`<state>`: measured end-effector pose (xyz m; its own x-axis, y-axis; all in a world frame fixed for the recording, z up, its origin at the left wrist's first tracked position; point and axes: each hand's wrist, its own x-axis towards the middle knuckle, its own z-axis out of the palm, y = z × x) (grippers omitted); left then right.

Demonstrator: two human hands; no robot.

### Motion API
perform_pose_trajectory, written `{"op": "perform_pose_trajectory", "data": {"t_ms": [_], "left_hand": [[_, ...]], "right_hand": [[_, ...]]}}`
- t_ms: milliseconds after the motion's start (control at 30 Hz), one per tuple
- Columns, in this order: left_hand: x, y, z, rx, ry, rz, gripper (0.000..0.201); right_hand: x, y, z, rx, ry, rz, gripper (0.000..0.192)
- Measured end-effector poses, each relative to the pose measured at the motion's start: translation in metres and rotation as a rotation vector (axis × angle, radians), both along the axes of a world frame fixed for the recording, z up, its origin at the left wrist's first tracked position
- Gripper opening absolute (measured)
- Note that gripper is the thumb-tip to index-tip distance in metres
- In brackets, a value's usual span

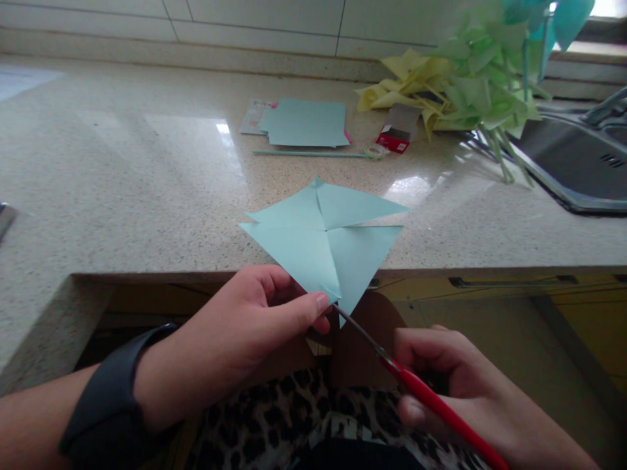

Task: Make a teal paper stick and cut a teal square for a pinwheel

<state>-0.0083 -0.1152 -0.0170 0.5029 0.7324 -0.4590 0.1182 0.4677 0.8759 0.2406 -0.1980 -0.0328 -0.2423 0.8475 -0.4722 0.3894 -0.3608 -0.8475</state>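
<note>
A light blue-green square of paper [296, 245], creased and slit in from its corners, is pinched by my left hand [274, 310] near its lowest corner. The thumb lies on top and the fingers are underneath. My right hand [455, 378] grips red-handled scissors [421, 391]. Their blades point up and left and meet the paper's edge at the near corner, just beside my left thumb. The blade tips are partly hidden by the paper. A dark band [110, 391] is around my left wrist.
Behind the paper on the speckled counter [147, 183] lie a stack of blue-green sheets [308, 121], a thin green stick [308, 154], a tape roll [375, 152] and a small red box [394, 134]. Green and yellow paper pinwheels [480, 78] lean beside the sink [582, 153].
</note>
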Motion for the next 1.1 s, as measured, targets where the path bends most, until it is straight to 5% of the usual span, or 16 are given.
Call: {"op": "perform_pose_trajectory", "data": {"t_ms": [1100], "left_hand": [[0.0000,0.0012,0.0005,0.031,0.021,-0.021,0.020]], "right_hand": [[-0.0002,0.0012,0.0027,-0.050,-0.028,0.035,0.050]]}}
